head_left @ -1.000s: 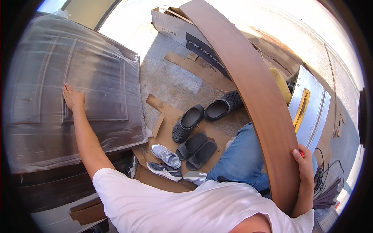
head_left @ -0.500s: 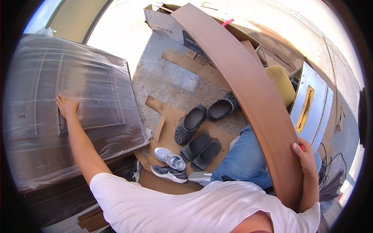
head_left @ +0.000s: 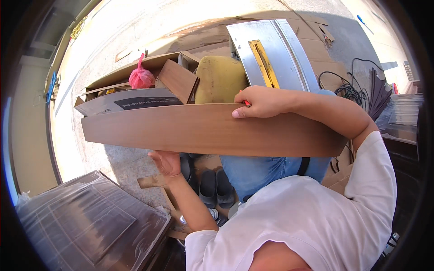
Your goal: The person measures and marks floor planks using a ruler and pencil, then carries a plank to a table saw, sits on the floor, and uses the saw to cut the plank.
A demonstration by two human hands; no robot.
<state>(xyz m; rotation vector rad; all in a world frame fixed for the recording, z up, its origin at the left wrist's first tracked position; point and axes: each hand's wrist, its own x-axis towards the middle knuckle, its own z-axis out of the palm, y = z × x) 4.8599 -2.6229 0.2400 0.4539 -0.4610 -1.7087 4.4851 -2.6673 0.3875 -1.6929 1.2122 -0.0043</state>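
Note:
A long brown wooden plank [head_left: 199, 128] lies crosswise in front of me, above my jeans. My right hand [head_left: 260, 100] is closed over its far edge, right of the middle, with a thin red pencil-like stick [head_left: 247, 103] held in the same fingers. Below the plank's near edge, left of the middle, my left hand [head_left: 167, 163] supports it from underneath; its thumb side shows and the other fingertips are hidden behind the wood. Just beyond the plank stands a silver table saw [head_left: 271, 54] with a yellow slotted insert [head_left: 263, 63].
A long cardboard box [head_left: 97, 104] with a pink plastic bag [head_left: 141, 77] and a wood offcut [head_left: 177, 80] stands beyond the plank. Beside it is a yellow seat-like block [head_left: 220, 79]. Black cables [head_left: 346, 92] coil at right. Plastic-wrapped panels [head_left: 90, 217] and dark slippers [head_left: 208, 187] are at lower left.
I have turned to the right, and the plank has swung from upright in view to lying crosswise. My left hand has left the plastic-wrapped panel and come under the plank.

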